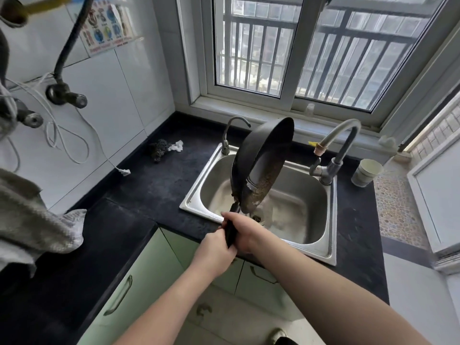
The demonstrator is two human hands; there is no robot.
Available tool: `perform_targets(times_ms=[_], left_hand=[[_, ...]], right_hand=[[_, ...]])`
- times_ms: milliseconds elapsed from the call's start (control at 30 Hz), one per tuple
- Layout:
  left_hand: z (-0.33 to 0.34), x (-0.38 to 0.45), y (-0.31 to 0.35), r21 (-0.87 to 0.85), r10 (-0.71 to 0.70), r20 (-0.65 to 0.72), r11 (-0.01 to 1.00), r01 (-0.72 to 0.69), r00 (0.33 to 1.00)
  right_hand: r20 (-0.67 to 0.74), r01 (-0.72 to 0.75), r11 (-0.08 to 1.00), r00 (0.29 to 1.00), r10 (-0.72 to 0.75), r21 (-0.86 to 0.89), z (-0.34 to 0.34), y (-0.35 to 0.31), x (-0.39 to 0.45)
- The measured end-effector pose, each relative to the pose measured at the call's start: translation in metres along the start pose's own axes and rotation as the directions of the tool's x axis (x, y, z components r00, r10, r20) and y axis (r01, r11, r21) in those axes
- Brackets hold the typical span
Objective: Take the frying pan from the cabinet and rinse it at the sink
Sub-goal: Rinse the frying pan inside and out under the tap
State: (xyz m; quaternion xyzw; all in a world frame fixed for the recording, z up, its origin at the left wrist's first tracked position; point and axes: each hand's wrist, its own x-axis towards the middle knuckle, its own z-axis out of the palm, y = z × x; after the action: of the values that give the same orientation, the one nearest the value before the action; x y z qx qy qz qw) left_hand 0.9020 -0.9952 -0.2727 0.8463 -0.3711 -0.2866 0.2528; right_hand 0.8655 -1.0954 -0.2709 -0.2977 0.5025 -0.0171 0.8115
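Head view: one frying pan [261,168] tipped up on edge over the sink [293,192], its handle pointing down toward the person, left hand [215,250] and right hand [242,231] both wrapped round that handle, left lower, right nearer the pan. Counts: two taps at the sink rim, small tap [232,133] and big tap [336,150]. One cup [366,172] on the dark table [149,190], right of the sink.

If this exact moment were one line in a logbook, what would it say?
step: rinsing | pan: tilted up on edge over sink | left hand: gripping handle | right hand: gripping handle
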Motion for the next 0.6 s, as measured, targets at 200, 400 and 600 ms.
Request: perform_targets(times_ms=[200,400,600], left_hand=[[0.008,-0.003,0.002,0.052,-0.016,-0.044,0.998,0.019,0.999],[0.013,-0.01,-0.007,0.029,-0.035,-0.088,0.999,0.037,0.996],[-0.013,-0.007,-0.001,-0.074,-0.222,0.101,0.97,0.23,0.97]], right_hand=[[-0.088,0.069,0.998,0.994,-0.07,-0.011,0.001,0.004,0.0],[-0.134,0.134,0.989,0.981,-0.141,-0.06,0.003,0.016,0.004],[-0.126,0.237,0.971,0.964,-0.234,0.01,0.014,0.016,0.004]])
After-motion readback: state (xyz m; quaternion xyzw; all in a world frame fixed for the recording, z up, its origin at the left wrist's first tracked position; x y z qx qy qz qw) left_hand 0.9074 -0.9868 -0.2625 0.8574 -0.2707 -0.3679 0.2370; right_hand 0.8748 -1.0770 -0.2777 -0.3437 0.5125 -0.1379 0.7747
